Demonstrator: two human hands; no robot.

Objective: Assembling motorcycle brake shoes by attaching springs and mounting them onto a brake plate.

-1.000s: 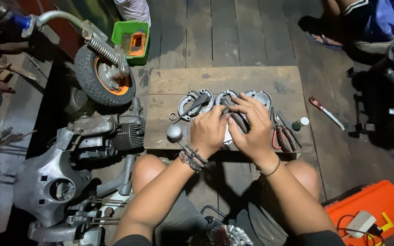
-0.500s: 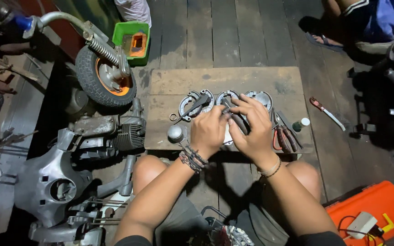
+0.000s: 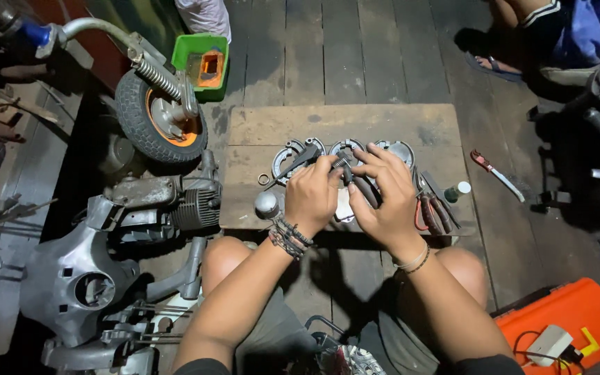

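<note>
Both hands (image 3: 352, 194) closed on brake shoe (image 3: 345, 161)

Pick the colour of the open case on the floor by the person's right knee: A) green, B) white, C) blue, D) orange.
D: the open case at the lower right, beside the person's right knee, is bright orange, with a small white device lying in it; the green thing in view is a small box up by the wheel.

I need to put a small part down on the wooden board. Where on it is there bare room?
The far strip of the wooden board, beyond the brake shoes, is bare. So is its right edge past the small bottle. The middle is crowded: left hand and right hand over the parts, pliers beside them, round metal knob left.
</note>
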